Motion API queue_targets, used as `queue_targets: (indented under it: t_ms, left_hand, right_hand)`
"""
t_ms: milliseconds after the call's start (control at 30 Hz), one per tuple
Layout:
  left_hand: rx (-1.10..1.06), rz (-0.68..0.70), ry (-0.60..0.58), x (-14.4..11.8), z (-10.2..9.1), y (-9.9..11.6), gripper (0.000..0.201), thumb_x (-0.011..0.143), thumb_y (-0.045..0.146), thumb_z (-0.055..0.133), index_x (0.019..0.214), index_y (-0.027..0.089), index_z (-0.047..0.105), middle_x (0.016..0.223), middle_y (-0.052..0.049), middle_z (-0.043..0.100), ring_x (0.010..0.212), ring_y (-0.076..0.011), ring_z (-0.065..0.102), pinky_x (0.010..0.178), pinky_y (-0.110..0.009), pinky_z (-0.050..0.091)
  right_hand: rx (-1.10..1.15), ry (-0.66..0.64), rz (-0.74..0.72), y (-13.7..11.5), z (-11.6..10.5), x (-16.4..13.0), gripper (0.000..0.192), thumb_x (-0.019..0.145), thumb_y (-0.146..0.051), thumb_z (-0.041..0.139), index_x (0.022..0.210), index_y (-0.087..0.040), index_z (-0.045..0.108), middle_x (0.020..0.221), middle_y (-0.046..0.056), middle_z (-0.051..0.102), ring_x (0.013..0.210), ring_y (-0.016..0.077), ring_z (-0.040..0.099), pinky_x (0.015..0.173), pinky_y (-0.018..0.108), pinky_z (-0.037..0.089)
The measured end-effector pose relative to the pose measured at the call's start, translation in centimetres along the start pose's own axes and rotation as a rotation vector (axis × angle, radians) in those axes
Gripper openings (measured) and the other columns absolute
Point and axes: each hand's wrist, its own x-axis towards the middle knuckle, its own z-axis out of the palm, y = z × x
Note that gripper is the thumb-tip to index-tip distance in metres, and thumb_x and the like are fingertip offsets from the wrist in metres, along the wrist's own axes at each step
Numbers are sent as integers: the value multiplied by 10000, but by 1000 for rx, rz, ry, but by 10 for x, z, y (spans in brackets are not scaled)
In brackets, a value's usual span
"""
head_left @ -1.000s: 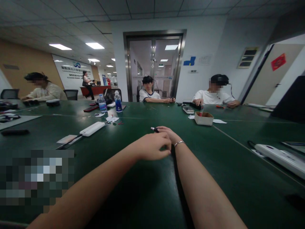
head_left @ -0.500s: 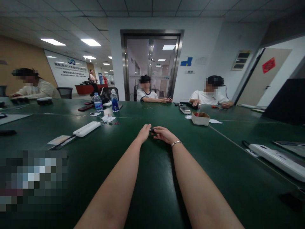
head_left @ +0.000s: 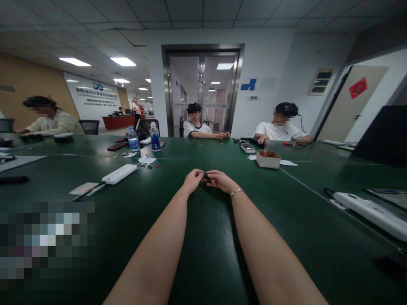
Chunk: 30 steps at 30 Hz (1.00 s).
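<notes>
Both arms reach forward over the dark green table [head_left: 203,237]. Between my hands is a small black object [head_left: 206,175], too small and too covered by fingers to name its kind. My left hand [head_left: 193,181] pinches its left end with thumb and fingertips. From the other side, my right hand [head_left: 221,181] closes its fingers on the right end; a silvery bracelet [head_left: 237,192] circles that wrist. The object is held just above the tabletop.
White power strips lie left [head_left: 120,174] and right [head_left: 369,214]. A small open box [head_left: 268,160] stands ahead to the right, two bottles, one a blue-liquid bottle [head_left: 155,137], ahead to the left. Paper scraps [head_left: 146,160] lie nearby. Several people sit around the table.
The view has tilted up and shifted slightly. My left fingers have come closer over the black object's left end. My right hand keeps its grip.
</notes>
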Motion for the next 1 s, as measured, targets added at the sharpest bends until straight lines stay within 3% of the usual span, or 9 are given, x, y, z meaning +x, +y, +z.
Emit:
queue_targets:
  t_ms: [433, 633, 1000]
  left_hand:
    - [136, -16, 27, -4, -7, 4, 270, 786, 413, 531, 791, 157, 616, 716, -44, 645, 656, -147, 594, 659, -267, 460]
    - [76, 84, 48, -3, -8, 1, 251, 732, 225, 597, 976, 165, 601, 937, -70, 638, 769, -141, 605, 757, -278, 468]
    - [17, 33, -7, 2, -4, -7, 188, 796, 277, 525, 921, 154, 592, 696, -14, 598, 598, -103, 562, 589, -226, 439]
  right_hand:
    - [7, 6, 13, 0, 1, 1, 126, 837, -26, 515, 882, -133, 565, 675, 29, 632, 535, 83, 601, 637, 274, 578]
    - [-3, 1, 2, 1, 1, 2, 127, 829, -19, 521, 884, -125, 563, 712, 63, 644, 639, 128, 648, 651, 279, 572]
    - [-6, 8, 15, 1, 2, 2, 148, 847, -10, 478, 899, -119, 561, 658, 34, 634, 506, 81, 589, 649, 293, 570]
